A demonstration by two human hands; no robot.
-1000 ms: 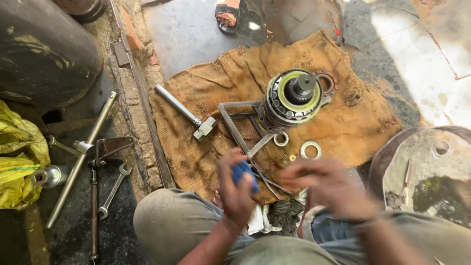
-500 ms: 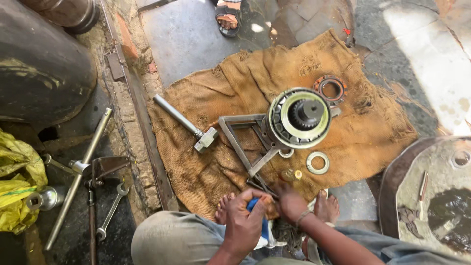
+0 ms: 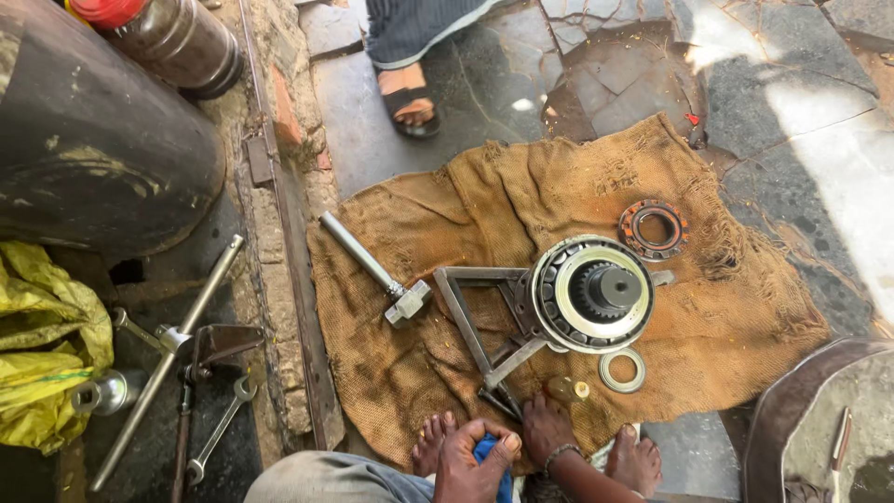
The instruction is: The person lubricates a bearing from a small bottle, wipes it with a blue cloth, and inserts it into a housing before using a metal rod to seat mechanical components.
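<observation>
Left hand (image 3: 475,461) grips a blue cloth (image 3: 492,466) at the near edge; right hand (image 3: 545,428), fingers spread, rests on the sacking (image 3: 447,214) beside the puller frame (image 3: 484,326). Wiping step appears underway; the hub (image 3: 591,293) lies farther off, untouched.

Open sacking (image 3: 484,205) is left bare at the far left and far middle of the cloth, where a hand could be passed freely. The middle is blocked by the hub (image 3: 591,293) and its metal frame (image 3: 470,321); the hammer (image 3: 372,268) is laid across the left part. Near the right, small rings (image 3: 621,370) and a bearing (image 3: 654,229) are scattered. The near edge is crowded by bare feet (image 3: 433,442), the left hand (image 3: 475,456) and the right hand (image 3: 545,427)
</observation>
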